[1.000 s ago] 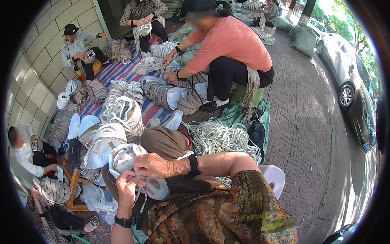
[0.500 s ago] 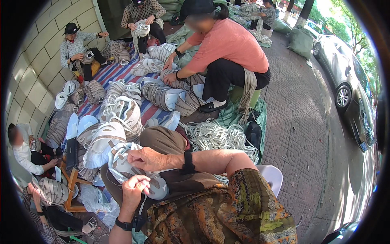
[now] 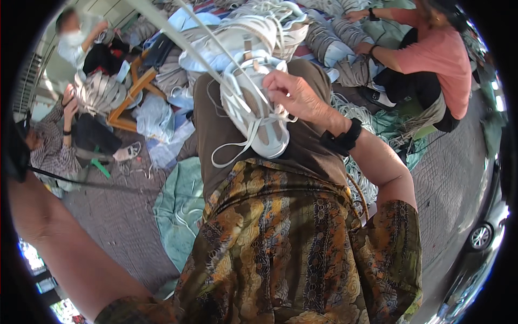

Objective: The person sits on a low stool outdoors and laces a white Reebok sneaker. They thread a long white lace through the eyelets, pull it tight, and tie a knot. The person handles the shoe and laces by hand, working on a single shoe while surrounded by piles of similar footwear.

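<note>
A white and beige sneaker (image 3: 253, 105) lies across my brown-trousered lap, its rounded toe toward me. Pale shoelaces (image 3: 202, 59) stretch taut from its eyelets up past the top left of the picture, and a loose lace loops beside the toe. My right hand (image 3: 294, 97), a black band at the wrist, is closed at the shoe's right side, fingers curled against the eyelets. What its fingertips pinch is hidden. My left arm reaches far out to the left rim, where the hand is out of the picture.
Bundled sneakers (image 3: 243, 38) are heaped just beyond my knees. A wooden stool frame (image 3: 132, 92) and plastic bags (image 3: 156, 121) stand to the left. Loose laces (image 3: 359, 108) are piled at the right. A person in pink (image 3: 431, 65) crouches at far right; others sit at left.
My left hand has swung from the shoe out past the left rim, and the laces are now drawn taut. The shoe's toe has turned toward me. The view has tilted down and left.
</note>
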Action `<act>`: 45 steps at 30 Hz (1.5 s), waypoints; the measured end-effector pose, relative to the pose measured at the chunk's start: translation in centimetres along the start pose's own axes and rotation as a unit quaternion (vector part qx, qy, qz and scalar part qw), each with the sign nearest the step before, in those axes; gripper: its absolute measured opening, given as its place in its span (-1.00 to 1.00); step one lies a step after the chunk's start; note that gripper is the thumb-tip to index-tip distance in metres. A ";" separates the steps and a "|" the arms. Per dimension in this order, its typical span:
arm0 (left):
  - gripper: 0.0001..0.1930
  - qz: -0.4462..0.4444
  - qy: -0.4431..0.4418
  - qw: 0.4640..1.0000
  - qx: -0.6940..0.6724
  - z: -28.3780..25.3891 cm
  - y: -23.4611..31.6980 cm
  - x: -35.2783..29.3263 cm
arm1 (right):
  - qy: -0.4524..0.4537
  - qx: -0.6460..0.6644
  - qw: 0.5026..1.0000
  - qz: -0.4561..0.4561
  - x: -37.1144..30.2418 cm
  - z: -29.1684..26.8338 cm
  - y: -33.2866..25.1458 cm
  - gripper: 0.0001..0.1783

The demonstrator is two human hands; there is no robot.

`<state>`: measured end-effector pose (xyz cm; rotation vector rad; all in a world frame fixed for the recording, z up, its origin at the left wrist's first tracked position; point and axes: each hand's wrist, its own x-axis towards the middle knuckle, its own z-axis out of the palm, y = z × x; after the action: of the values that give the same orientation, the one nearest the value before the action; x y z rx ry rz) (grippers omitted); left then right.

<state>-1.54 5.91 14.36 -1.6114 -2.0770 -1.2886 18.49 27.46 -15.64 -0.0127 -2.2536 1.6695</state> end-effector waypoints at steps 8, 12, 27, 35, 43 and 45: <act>-0.81 -0.118 -0.266 0.949 0.123 12.6 -12.8 -8.1 | 0.015 -0.039 0.999 -0.011 0.7 -2.4 -4.6 -0.65; -0.81 -0.081 -0.334 0.934 0.101 18.0 -11.9 -10.8 | -0.045 -0.080 0.992 -0.086 2.1 -0.2 -10.5 -0.61; -0.77 -0.134 -0.224 0.960 0.106 8.5 -16.7 -5.9 | -0.135 -0.022 0.987 0.089 1.5 -1.0 -8.2 -0.59; -0.81 0.196 -0.054 0.960 0.190 11.6 -7.1 -17.3 | -0.099 0.069 0.989 0.091 5.1 0.1 -7.5 -0.54; -0.56 0.236 -0.269 0.932 0.057 23.0 -6.4 -24.3 | -0.128 -0.008 0.982 0.141 7.3 1.8 -8.2 -0.54; -0.57 0.248 -0.289 0.921 0.085 23.6 -6.9 -24.5 | -0.147 0.054 0.982 0.105 7.8 1.0 -8.0 -0.58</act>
<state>9.54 6.47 -18.51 -2.4242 -1.7734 -0.4823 12.35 25.63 -6.40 0.0238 -2.4405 2.0195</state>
